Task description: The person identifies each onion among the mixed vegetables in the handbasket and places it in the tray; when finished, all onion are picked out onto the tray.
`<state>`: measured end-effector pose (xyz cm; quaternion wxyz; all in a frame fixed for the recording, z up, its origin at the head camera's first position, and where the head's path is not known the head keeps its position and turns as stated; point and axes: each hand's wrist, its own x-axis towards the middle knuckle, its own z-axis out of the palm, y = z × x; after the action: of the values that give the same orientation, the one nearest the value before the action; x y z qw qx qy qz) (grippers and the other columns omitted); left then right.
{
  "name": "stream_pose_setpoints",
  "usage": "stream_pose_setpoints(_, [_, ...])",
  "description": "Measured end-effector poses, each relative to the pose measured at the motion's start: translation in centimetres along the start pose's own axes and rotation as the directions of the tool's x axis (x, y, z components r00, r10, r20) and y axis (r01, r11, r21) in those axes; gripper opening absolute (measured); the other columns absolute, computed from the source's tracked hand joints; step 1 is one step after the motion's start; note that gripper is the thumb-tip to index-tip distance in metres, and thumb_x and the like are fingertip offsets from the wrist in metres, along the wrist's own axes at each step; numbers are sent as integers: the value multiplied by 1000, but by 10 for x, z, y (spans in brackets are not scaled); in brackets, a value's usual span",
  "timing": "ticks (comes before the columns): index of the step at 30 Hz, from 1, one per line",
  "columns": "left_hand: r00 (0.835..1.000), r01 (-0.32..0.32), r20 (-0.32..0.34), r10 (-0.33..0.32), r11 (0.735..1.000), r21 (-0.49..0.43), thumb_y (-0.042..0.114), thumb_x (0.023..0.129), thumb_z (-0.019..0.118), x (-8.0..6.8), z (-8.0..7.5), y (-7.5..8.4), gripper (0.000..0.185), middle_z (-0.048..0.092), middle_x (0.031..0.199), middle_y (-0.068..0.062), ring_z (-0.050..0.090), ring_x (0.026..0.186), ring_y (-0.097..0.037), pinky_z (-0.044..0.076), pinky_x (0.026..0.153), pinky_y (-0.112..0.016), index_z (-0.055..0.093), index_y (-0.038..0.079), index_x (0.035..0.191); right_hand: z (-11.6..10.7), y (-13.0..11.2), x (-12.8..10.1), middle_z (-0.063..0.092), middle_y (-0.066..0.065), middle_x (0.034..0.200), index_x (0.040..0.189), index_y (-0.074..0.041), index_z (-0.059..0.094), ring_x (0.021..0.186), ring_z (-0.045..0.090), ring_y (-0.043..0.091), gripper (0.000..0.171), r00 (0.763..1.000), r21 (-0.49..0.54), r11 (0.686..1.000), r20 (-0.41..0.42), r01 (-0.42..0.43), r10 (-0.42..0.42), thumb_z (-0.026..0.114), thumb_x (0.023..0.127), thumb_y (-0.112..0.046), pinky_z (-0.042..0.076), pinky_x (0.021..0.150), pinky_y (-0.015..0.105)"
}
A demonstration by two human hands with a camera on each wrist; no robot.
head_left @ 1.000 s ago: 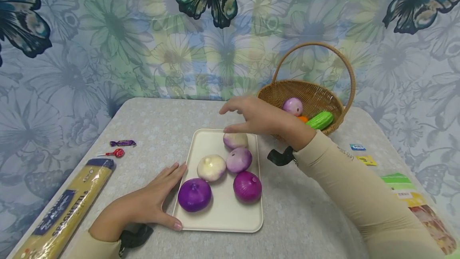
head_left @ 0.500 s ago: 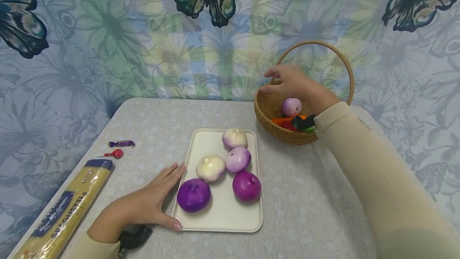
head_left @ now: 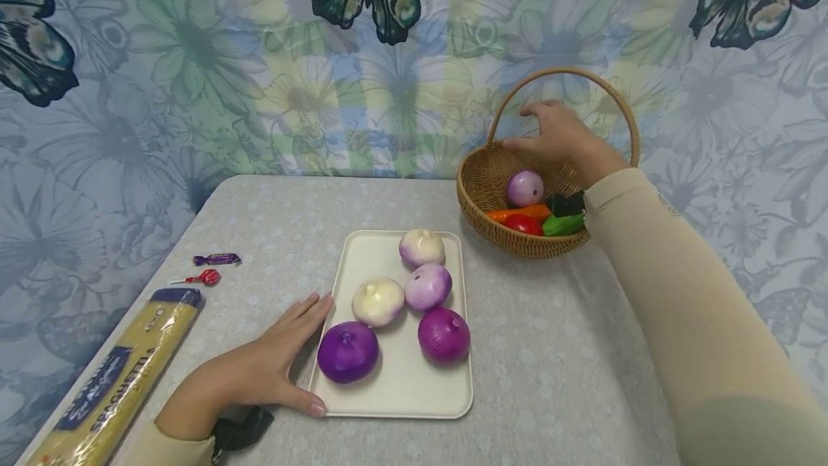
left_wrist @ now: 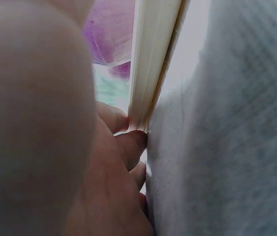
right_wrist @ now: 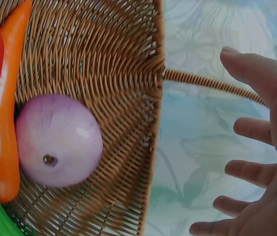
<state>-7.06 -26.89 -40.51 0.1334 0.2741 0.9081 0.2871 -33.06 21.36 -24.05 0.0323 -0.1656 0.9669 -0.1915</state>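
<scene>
My left hand [head_left: 274, 358] lies along the left edge of a cream tray [head_left: 401, 398], fingers straight and thumb at the near corner. In the left wrist view, its fingertips meet the tray's side [left_wrist: 151, 64]. Several onions sit on the tray, among them a dark purple onion [head_left: 348, 352], a whitish onion [head_left: 378, 302] and a magenta onion [head_left: 443, 336]. My right hand [head_left: 559, 135] hovers over the wicker basket [head_left: 511, 241], under its handle, fingers spread and holding nothing. Below it in the basket is a pale purple onion [right_wrist: 60, 140].
Also in the basket are an orange carrot [right_wrist: 3, 147], a red tomato-like item [head_left: 522, 224] and a green vegetable [head_left: 563, 226]. On the left lie a spaghetti pack [head_left: 116, 380], a red lollipop [head_left: 208, 277] and a purple-wrapped candy [head_left: 216, 259]. A patterned cloth hangs behind.
My right hand has moved from above the tray's far end to the right and away, over the basket. The left hand stays at the tray; the onions there have not moved.
</scene>
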Motion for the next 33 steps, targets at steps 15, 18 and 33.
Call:
stream_pose_setpoints(15, [1000, -2, -2, 2, 1000, -1, 78, 62, 87, 1, 0, -2, 148, 12, 174, -17, 2, 157, -43, 11, 118, -71, 13, 7, 170, 9, 11, 7, 29, 31, 162, 162, 3, 29, 150, 25, 49, 96, 999, -21, 1000, 43, -10, 11, 69, 98, -57, 25, 119, 64])
stream_pose_setpoints(18, [1000, -1, -2, 1, 1000, -2, 77, 62, 87, 2, 0, -2, 148, 12, 173, -18, 2, 157, -44, 11, 118, -71, 14, 7, 169, 16, 13, 8, 31, 32, 161, 161, 5, 31, 148, 27, 49, 95, 998, -25, 1000, 68, -12, 14, 70, 98, -55, 26, 119, 63])
stream_pose_setpoints(33, [1000, -14, -7, 14, 1000, 5, 78, 63, 87, 0, 0, 0, 147, 14, 172, -21, 5, 156, -47, 12, 117, -72, 16, 3, 168, 37, 22, 8, 49, 33, 146, 150, 12, 43, 138, 43, 49, 81, 994, -7, 1000, 106, 22, -21, 76, 98, -40, 33, 116, 61])
